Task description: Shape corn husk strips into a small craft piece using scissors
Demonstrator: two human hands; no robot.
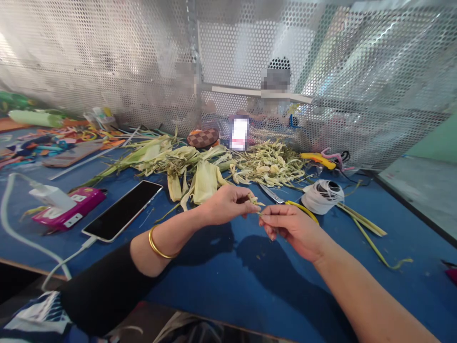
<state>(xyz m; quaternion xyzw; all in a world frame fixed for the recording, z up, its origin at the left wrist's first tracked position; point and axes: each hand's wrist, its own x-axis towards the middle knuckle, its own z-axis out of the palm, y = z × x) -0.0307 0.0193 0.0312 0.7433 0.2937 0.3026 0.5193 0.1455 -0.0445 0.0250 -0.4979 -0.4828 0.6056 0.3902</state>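
Note:
Between thumb and fingers, my left hand (230, 205) pinches a small pale piece of corn husk (254, 199). My right hand (291, 228) is closed at the lower end of that piece, its thumb and forefinger pressed together near a thin stem. Both hands hover over the blue table (214, 286), fingertips almost meeting. Just behind them lie broad corn husks (206, 183) and a heap of small husk pieces (273, 164). Scissors (303, 209) with yellow handles rest partly behind my right hand, beside a spool of white string (323, 195).
A phone (123, 212) on a cable and a magenta power strip (69, 209) with a white plug lie at left. Green stalks (371, 233) lie at right. A perforated metal screen (143, 71) rises behind, with a lit phone (239, 133) and a checkered pouch (203, 138) before it.

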